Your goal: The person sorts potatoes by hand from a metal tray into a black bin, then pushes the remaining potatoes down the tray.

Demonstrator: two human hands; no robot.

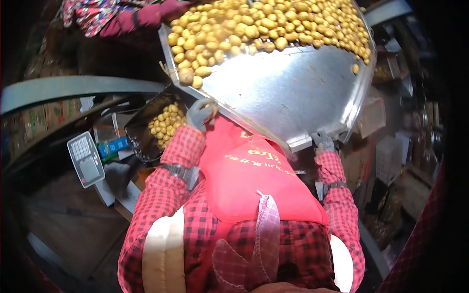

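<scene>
My left hand [201, 114], in a grey glove, is at the near left edge of a metal sorting table [288, 90]. Its fingers are curled, with a small brownish patch at their tips; whether this is a held thing or bare fingertips I cannot make out. Small yellow, potato-like produce [273, 22] covers the far part of the table, and a larger brown piece [185, 76] lies at the left corner. At the near right corner my right hand [324, 142], also gloved, rests by the rim with its fingers stretched out and nothing visible in them.
Below the table's left side, a dark-lined container [141, 132] holds more yellow produce [167, 124]. Left of it stands a scale with a keypad [86, 158]. A blue-grey bar [83, 87] crosses at left. Another person's sleeve [132, 22] is at the far left. A white crate [389, 158] stands at right.
</scene>
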